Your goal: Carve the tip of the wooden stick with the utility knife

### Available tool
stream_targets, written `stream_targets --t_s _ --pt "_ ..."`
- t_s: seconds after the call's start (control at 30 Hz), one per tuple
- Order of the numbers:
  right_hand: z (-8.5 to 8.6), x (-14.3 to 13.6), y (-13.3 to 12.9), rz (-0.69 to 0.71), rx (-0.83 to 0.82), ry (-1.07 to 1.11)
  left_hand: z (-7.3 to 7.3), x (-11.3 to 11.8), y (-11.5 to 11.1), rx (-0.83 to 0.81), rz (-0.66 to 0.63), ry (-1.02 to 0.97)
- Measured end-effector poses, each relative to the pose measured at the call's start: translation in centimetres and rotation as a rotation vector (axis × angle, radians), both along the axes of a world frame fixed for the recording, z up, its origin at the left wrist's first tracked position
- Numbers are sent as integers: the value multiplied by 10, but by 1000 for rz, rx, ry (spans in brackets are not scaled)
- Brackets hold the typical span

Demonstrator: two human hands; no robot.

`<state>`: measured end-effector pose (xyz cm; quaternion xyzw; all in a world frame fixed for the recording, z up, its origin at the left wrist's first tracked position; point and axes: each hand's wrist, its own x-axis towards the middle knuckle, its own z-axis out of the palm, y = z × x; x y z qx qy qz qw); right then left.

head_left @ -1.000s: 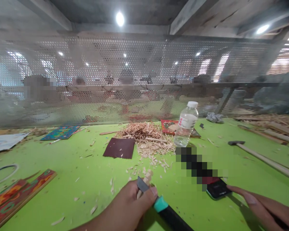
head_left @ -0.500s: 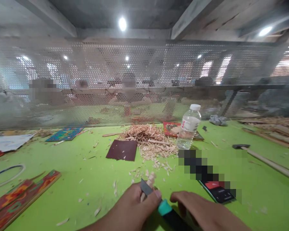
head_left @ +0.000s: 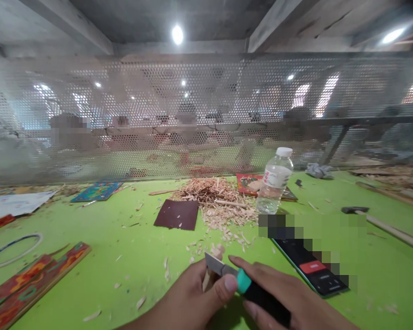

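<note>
Close to the bottom middle, my left hand (head_left: 189, 295) is closed around a small piece of pale wood (head_left: 219, 250), whose rounded, carved end sticks out past the fingers. My right hand (head_left: 292, 286) wraps the black handle of a utility knife (head_left: 266, 295) with a teal collar, the index finger stretched along its upper side. The knife's blade points up and left and lies across the wood. My left thumb rests beside the blade near the collar. Most of the wood piece is hidden by the left hand and the blade.
Beyond the hands are a heap of wood shavings (head_left: 209, 195), brown sandpaper (head_left: 177, 214) and a water bottle (head_left: 275, 183). A phone (head_left: 316, 270) lies right, near a hammer (head_left: 395, 231). Painted boards (head_left: 41, 279) and a white ring (head_left: 37, 240) lie left. A perforated screen (head_left: 199, 156) stands behind.
My right hand has closed around the knife handle, where its fingers were loosely curled beside it. The knife has shifted slightly up and right. The whole view has moved a little.
</note>
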<state>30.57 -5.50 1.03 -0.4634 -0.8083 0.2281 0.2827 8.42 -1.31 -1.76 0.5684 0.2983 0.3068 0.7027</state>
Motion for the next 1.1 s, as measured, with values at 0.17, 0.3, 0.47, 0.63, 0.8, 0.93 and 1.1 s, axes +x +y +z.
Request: stream_targets --t_s 0.17,0.3,0.47,0.63,0.8,0.93,1.1 --pt "-9 3 -2 9 -8 -64 9 1 -1 -12 -28 30" --pt "-10 5 -1 18 -32 -54 12 2 -1 44 -22 49" --pt "-3 6 8 73 -105 -65 12 0 -1 57 -52 -35" --pt "-4 4 10 30 -60 -44 11 1 -1 5 -70 -106" --pt "2 3 9 40 -64 9 9 2 -1 -9 -70 -102" --pt "2 4 7 2 -134 -44 9 0 -3 9 -42 -37" --pt "-2 3 5 -57 -136 -121 9 0 -4 -24 -24 -26"
